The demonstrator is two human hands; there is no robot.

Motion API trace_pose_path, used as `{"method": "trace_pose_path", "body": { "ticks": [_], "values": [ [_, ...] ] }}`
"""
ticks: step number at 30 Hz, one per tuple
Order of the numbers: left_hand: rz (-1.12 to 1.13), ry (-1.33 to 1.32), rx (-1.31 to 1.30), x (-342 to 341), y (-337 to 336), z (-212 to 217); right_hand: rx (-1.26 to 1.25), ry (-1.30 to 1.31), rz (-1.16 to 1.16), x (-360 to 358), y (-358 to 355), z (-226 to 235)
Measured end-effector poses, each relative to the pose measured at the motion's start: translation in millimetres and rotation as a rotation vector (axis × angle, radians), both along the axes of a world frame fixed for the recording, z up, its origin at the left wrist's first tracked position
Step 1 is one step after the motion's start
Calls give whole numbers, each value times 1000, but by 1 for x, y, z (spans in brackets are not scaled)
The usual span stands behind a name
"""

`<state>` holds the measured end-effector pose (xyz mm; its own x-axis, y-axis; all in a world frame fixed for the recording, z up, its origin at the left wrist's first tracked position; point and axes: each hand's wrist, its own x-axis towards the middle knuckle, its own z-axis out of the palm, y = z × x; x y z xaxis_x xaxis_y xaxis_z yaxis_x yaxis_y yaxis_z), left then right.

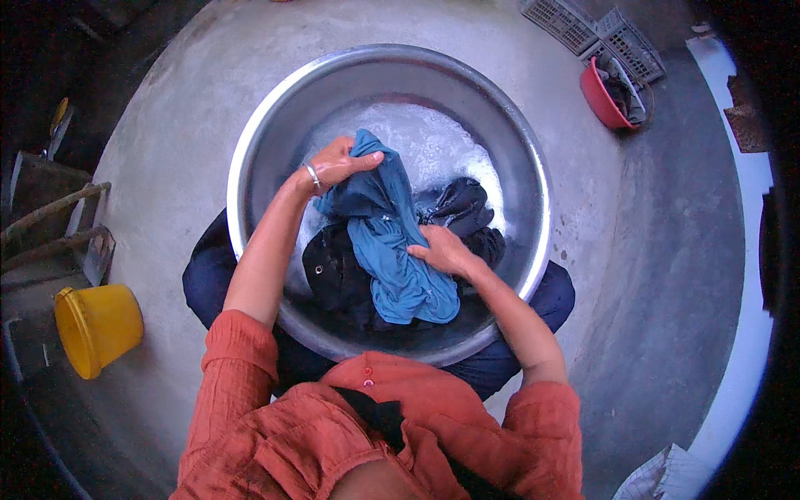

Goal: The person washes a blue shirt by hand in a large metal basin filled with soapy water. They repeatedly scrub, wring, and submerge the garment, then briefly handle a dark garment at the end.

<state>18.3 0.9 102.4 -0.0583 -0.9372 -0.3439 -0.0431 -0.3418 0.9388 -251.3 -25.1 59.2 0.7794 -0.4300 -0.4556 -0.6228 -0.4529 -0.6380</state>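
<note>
A wide metal basin (250,158) with soapy water stands on the concrete floor in front of me. A wet blue garment (392,242) lies stretched across dark clothes (337,271) in the basin. My left hand (337,162), with a bangle at the wrist, grips the upper end of the blue garment and lifts it. My right hand (442,250) presses and holds the same garment near its middle. More dark cloth (458,204) lies in the water behind my right hand.
A yellow bucket (96,325) lies on its side at the left. A red bowl (604,96) and grey plastic crates (587,29) sit at the back right. Wooden items (50,225) stand at the far left. Concrete floor (658,233) surrounds the basin.
</note>
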Motion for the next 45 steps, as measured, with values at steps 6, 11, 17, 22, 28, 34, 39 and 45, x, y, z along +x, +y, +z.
{"method": "trace_pose_path", "body": {
  "ticks": [6,11,17,22,28,34,39,45],
  "values": [
    [-273,146,-64,33,18,42,290,-215,-260,-3,24,99],
    [-176,481,-325,40,43,54,277,-528,-473,10,11,192],
    [162,5,238,20,4,-3,-413,-526,-529,35,-91,114],
    [74,-751,353,28,5,-79,-486,-118,-619,42,-143,-9],
    [83,-849,144,22,15,-99,-312,-157,-372,86,-107,-65],
    [-244,-1288,-38,-1,7,-44,-243,-149,-635,77,-136,-65],
    [299,-399,217,-6,-5,-92,-529,80,-562,107,-101,-53],
    [551,417,502,6,-1,-95,-238,-695,-461,148,-12,-16]
  ]
}}
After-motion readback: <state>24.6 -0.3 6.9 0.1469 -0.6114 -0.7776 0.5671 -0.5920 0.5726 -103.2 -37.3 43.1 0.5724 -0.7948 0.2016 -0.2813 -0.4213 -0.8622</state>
